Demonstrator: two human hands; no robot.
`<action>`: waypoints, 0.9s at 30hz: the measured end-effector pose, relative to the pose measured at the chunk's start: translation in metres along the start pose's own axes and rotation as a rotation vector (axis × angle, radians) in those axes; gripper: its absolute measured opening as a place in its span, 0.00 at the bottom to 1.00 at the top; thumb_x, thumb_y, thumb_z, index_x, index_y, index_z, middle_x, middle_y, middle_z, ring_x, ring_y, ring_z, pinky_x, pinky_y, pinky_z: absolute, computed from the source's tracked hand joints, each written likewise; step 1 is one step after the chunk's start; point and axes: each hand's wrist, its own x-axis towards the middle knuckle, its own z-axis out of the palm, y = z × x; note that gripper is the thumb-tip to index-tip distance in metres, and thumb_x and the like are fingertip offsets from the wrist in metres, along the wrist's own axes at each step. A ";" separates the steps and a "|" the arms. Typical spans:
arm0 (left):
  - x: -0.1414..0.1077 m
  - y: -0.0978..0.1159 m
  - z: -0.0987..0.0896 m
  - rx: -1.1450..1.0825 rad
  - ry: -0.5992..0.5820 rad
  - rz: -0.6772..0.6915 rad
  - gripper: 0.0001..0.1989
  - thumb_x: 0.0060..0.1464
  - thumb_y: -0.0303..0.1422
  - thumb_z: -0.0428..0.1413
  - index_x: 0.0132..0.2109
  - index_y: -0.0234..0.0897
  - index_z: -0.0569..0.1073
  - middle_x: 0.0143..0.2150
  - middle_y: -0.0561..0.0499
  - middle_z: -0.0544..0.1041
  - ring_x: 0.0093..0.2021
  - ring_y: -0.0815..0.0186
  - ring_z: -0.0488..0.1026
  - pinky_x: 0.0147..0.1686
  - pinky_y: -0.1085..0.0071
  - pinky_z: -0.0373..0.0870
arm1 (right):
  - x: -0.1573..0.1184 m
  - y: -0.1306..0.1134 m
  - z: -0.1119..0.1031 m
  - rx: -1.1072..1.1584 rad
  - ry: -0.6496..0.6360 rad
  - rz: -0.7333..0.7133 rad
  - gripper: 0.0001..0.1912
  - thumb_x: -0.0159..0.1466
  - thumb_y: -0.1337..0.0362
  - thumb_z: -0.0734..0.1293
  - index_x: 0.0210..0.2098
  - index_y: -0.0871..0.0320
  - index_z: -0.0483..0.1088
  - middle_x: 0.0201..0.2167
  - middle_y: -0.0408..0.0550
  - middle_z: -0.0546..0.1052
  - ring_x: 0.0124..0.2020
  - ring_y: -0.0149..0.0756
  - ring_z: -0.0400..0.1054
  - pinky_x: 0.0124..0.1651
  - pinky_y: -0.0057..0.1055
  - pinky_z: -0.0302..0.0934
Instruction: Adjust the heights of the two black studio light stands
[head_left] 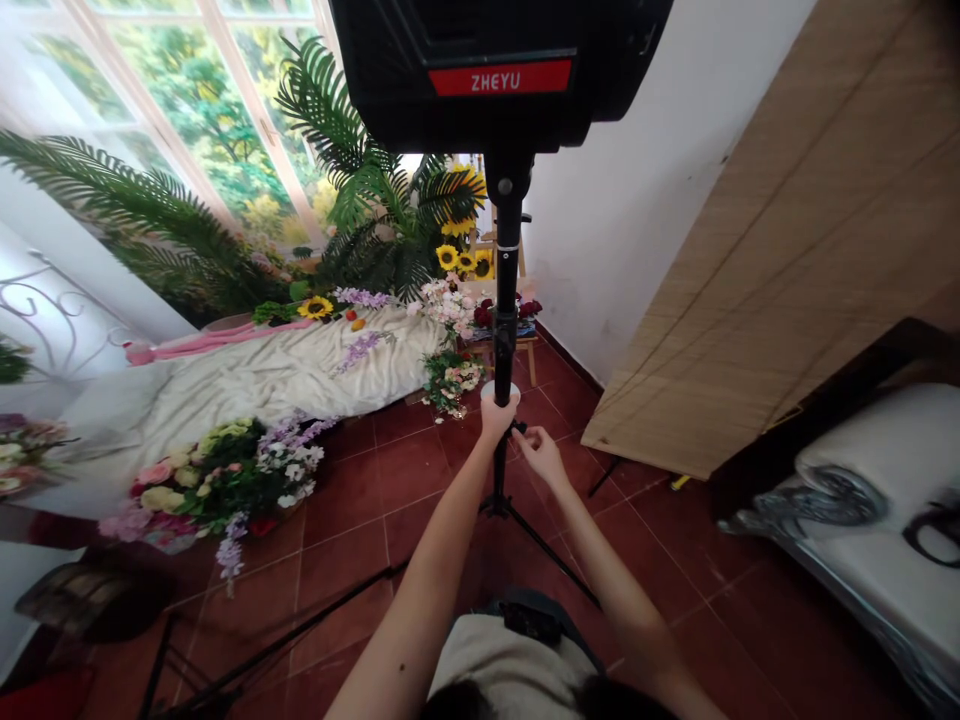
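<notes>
A black light stand (506,280) rises upright in front of me, with a large black studio light (502,80) on top; its red label reads ZHEYU. My left hand (497,418) is wrapped round the stand's pole. Just to the right, my right hand (538,450) pinches at a small black knob (519,427) on the pole, fingers and thumb close together. The stand's legs (551,555) spread over the floor below. Part of the pole lies hidden behind my left hand.
Flower arrangements (217,475) and a cream draped cloth (285,370) lie to the left, near palm leaves (360,190) and a window. A bamboo blind (750,250) leans at right beside an ornate pale sofa (885,500). Another black stand leg (300,625) crosses the red tiles (345,500).
</notes>
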 end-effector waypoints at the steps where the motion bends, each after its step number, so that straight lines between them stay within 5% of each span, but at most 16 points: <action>1: 0.000 0.000 0.000 0.005 0.004 0.004 0.14 0.43 0.38 0.59 0.19 0.36 0.66 0.16 0.54 0.67 0.17 0.71 0.65 0.20 0.75 0.60 | 0.001 -0.004 -0.003 -0.041 0.006 -0.023 0.22 0.55 0.41 0.64 0.27 0.55 0.65 0.20 0.43 0.72 0.24 0.36 0.68 0.29 0.31 0.61; 5: -0.001 0.003 0.000 -0.002 0.018 0.003 0.14 0.42 0.38 0.59 0.19 0.36 0.66 0.16 0.53 0.68 0.18 0.71 0.65 0.20 0.75 0.60 | 0.006 -0.014 -0.003 -0.013 -0.109 0.055 0.27 0.58 0.38 0.57 0.20 0.54 0.64 0.19 0.47 0.72 0.23 0.38 0.67 0.28 0.31 0.60; 10: -0.003 0.009 0.001 -0.017 0.021 -0.039 0.13 0.42 0.37 0.61 0.19 0.37 0.66 0.15 0.53 0.67 0.18 0.70 0.66 0.20 0.74 0.60 | 0.007 -0.018 0.002 0.448 -0.320 0.336 0.20 0.60 0.47 0.58 0.18 0.52 0.56 0.16 0.44 0.66 0.18 0.33 0.61 0.24 0.30 0.58; 15: -0.004 0.012 0.000 -0.025 0.037 -0.048 0.14 0.41 0.36 0.62 0.19 0.37 0.66 0.15 0.53 0.66 0.20 0.68 0.67 0.22 0.74 0.61 | 0.001 -0.018 -0.001 0.623 -0.474 0.362 0.16 0.60 0.53 0.58 0.20 0.52 0.53 0.17 0.41 0.63 0.19 0.32 0.58 0.24 0.30 0.58; 19: -0.004 0.009 -0.001 -0.022 0.023 -0.032 0.13 0.42 0.36 0.61 0.19 0.37 0.66 0.16 0.53 0.67 0.18 0.70 0.65 0.20 0.75 0.60 | -0.004 -0.016 -0.003 0.393 -0.346 0.355 0.26 0.64 0.42 0.50 0.25 0.54 0.62 0.20 0.46 0.69 0.20 0.33 0.63 0.24 0.30 0.58; 23: -0.002 0.004 -0.001 -0.006 0.005 0.003 0.13 0.43 0.37 0.59 0.20 0.36 0.66 0.17 0.53 0.67 0.18 0.71 0.65 0.20 0.75 0.60 | -0.006 -0.019 -0.008 -0.220 -0.092 0.017 0.27 0.61 0.37 0.54 0.32 0.54 0.66 0.26 0.49 0.75 0.27 0.41 0.70 0.28 0.31 0.58; 27: 0.000 0.003 0.000 -0.008 0.026 -0.002 0.14 0.41 0.37 0.61 0.19 0.36 0.65 0.16 0.54 0.65 0.19 0.71 0.64 0.20 0.76 0.60 | -0.002 -0.030 -0.013 -0.640 -0.122 -0.154 0.25 0.66 0.43 0.51 0.40 0.54 0.67 0.35 0.52 0.77 0.34 0.42 0.72 0.32 0.30 0.57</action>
